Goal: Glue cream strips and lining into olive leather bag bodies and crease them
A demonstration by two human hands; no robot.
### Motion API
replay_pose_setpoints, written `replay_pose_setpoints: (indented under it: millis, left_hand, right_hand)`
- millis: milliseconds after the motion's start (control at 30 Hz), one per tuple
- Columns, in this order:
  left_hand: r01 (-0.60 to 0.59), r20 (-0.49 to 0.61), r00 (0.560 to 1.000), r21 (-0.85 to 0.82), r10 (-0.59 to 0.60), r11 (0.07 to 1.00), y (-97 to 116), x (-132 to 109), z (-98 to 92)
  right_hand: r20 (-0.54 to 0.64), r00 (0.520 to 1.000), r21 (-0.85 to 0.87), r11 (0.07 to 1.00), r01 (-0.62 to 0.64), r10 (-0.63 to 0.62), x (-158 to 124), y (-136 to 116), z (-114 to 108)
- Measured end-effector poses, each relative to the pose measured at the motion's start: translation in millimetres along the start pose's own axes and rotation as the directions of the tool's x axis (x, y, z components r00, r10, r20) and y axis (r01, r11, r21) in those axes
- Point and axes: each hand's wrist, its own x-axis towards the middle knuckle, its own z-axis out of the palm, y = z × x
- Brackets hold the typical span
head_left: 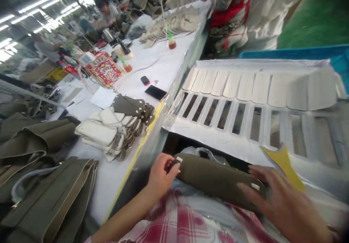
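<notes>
An olive-green bag piece (215, 179) lies across my lap, with a small white tab near each end. At its left end my left hand (163, 174) is closed, thumb and fingers pinching the edge beside the white tab. My right hand (283, 199) is over the right end, its fingers spread apart and blurred by motion; whether they touch the piece is hard to see. Clear plastic wrapping (208, 154) shows behind the piece. To the left, a pile of white-backed panels (96, 132) and olive panels (128, 104) lies on the white table.
A white rack (208, 108) with slots and a row of pale panels (231, 84) stands at the right, a yellow piece (286, 164) on its near edge. Olive bags (60, 199) fill the left. A phone (156, 92) and a glue bottle (171, 41) are farther back, near another person (231, 6).
</notes>
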Motion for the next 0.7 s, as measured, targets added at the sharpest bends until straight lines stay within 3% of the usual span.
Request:
replay_pose_setpoints:
  millis: [67,133,200,300,467,700]
  left_hand:
    - [0.237,0.101,0.969,-0.109,-0.227,0.965,-17,0,-9.6]
    - [0.363,0.224,0.922,-0.211,-0.316,0.908,-25,3,-11.1]
    - [0.41,0.283,0.899,-0.281,-0.333,0.868,-28,7,-9.0]
    - [0.426,0.314,0.891,-0.334,-0.327,0.84,-30,12,-6.2]
    - [0.438,0.353,0.881,-0.355,-0.316,0.826,-36,15,-5.7]
    - [0.361,0.352,0.9,-0.266,-0.258,0.894,-40,21,-9.7]
  right_hand:
    - [0.031,0.96,0.003,0.961,0.278,-0.278,15,-36,21]
    - [0.138,0.904,0.0,0.912,0.41,-0.406,31,-67,46]
    - [0.215,0.878,-0.017,0.897,0.441,-0.428,45,-87,66]
    - [0.276,0.87,-0.06,0.896,0.439,-0.408,56,-98,81]
    - [0.316,0.852,-0.065,0.887,0.458,-0.417,56,-94,82]
    - [0.331,0.85,-0.073,0.887,0.456,-0.41,57,-94,86]
